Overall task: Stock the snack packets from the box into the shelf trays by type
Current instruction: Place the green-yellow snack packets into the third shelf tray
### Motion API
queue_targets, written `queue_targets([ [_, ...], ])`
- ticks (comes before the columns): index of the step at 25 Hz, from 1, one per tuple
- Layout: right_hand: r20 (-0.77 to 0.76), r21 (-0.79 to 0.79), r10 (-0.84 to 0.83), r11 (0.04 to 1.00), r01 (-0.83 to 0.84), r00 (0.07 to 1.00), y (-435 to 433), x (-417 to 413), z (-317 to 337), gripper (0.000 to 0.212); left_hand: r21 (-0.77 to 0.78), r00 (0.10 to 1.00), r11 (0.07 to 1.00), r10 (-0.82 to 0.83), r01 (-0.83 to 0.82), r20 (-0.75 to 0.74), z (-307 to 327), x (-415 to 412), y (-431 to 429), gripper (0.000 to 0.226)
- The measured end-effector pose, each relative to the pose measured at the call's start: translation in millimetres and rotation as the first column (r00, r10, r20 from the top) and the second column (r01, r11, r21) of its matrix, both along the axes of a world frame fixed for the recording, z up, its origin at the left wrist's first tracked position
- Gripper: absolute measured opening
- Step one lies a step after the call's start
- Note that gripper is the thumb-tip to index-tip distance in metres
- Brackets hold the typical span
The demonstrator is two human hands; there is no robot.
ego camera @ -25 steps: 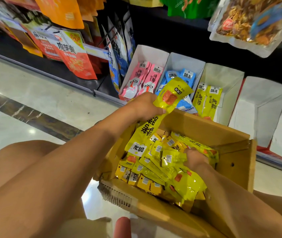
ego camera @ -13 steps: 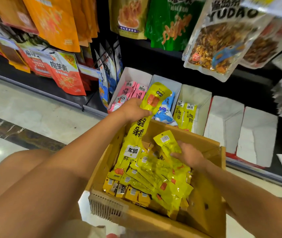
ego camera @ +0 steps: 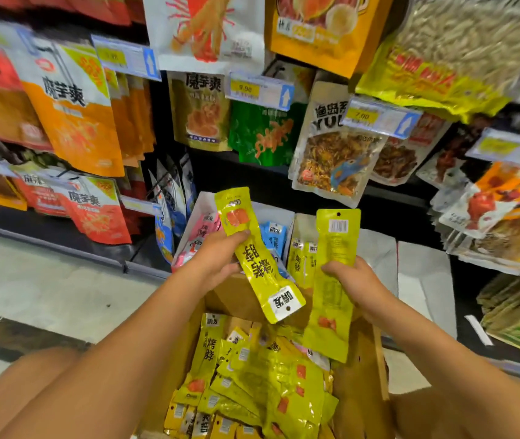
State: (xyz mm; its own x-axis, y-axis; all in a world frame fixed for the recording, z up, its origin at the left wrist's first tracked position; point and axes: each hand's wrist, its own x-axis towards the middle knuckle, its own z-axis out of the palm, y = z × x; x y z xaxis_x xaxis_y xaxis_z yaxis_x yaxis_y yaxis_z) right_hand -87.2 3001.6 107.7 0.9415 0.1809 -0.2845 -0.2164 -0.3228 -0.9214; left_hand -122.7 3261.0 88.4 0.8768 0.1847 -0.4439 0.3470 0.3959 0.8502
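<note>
Two long yellow packets are being held up over the cardboard box [ego camera: 236, 296], one in each hand. The left hand [ego camera: 217, 261] is gripping the first packet [ego camera: 260, 274] around its middle, fingers curled over its upper edge. Its long axis is slanting from upper left down to lower right, with the orange food picture at the high end pointing toward the shelf and a white label with a punch hole at the low end. Its printed face is showing, the bold black characters reading upside down to the camera.

The right hand [ego camera: 358, 283] is clasping the second packet [ego camera: 336, 242] at mid-length, thumb lying across it. This one is standing nearly upright with its back showing, barcode and hang hole at the top and an orange patch at the bottom.

Below them, a heap of loose packets [ego camera: 262, 384] is lying in the box, glossy and crinkled, pointing every way; one at the left is reading 烤脖.

Behind the hands, white card trays [ego camera: 379, 258] are standing side by side on the bottom shelf, holding pink packets [ego camera: 200, 231], blue packets [ego camera: 273, 237] and yellow tray packets [ego camera: 301, 258].

Above, an orange bag [ego camera: 72, 122] marked 魔芋爽 is hanging, and price tags are showing 9.90 [ego camera: 246, 88] and 7.00 [ego camera: 363, 116].
</note>
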Motion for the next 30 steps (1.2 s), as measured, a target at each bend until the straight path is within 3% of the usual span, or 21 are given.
queue_targets([
  [3, -0.268, 0.210, -0.052, 0.971, 0.111, 0.962, 14.7, -5.7, -22.1, 0.028, -0.096, 0.997, 0.993, 0.065, -0.062, 0.033, -0.3, 5.2, -5.4, 0.017],
  [8, -0.499, 0.380, 0.070, 0.913, 0.146, 0.864, 40.4, -8.0, -29.9, 0.042, -0.189, 0.986, 0.970, 0.163, -0.154, 0.033, -10.0, 10.4, -4.5, 0.015],
  [11, -0.472, 0.431, 0.071, 0.888, 0.160, 0.879, 40.5, -1.6, -36.9, 0.057, -0.228, 0.977, 0.952, 0.211, -0.204, 0.007, -14.0, 13.8, -4.7, 0.016],
  [14, -0.314, 0.401, 0.007, 0.907, 0.126, 0.949, 41.5, 0.4, -38.7, 0.045, -0.198, 0.977, 0.957, 0.211, -0.214, -0.036, -17.5, 13.7, -2.4, 0.033],
  [16, -0.260, 0.396, -0.007, 0.911, 0.113, 0.966, 39.0, 3.8, -35.2, 0.041, -0.072, 0.976, 0.976, 0.199, -0.205, -0.092, -21.6, 11.8, 2.8, 0.063],
  [18, -0.162, 0.352, -0.015, 0.933, 0.072, 0.987, 33.5, 11.1, -30.7, 0.034, 0.249, 0.955, 0.936, 0.280, -0.249, -0.100, -24.2, 7.5, 9.7, 0.086],
  [20, -0.054, 0.209, 0.003, 0.978, 0.008, 0.999, 26.7, 18.6, -28.9, 0.030, 0.641, 0.955, 0.725, 0.295, -0.253, 0.043, -21.7, 1.6, 11.8, 0.085],
  [22, 0.020, 0.065, 0.096, 0.993, -0.097, 0.995, 21.0, 22.4, -25.8, 0.030, 0.878, 0.975, 0.426, 0.054, -0.217, 0.215, -16.0, -3.7, 10.2, 0.073],
  [23, 0.024, 0.010, 0.156, 0.988, -0.156, 0.987, 18.6, 22.5, -23.5, 0.031, 0.928, 0.966, 0.341, -0.149, -0.148, 0.209, -12.7, -5.6, 7.4, 0.067],
  [26, -0.035, -0.026, 0.321, 0.946, -0.322, 0.946, 14.5, 20.6, -20.3, 0.041, 0.935, 0.824, 0.248, -0.562, 0.252, -0.073, -14.0, -10.4, -7.4, 0.069],
  [28, -0.068, -0.014, 0.391, 0.920, -0.393, 0.918, 12.7, 18.6, -19.6, 0.044, 0.849, 0.721, 0.235, -0.657, 0.473, -0.221, -20.2, -14.9, -15.3, 0.075],
  [30, -0.097, -0.002, 0.436, 0.899, -0.438, 0.895, 11.6, 17.4, -20.2, 0.044, 0.794, 0.659, 0.205, -0.691, 0.573, -0.298, -26.6, -16.7, -18.0, 0.065],
])
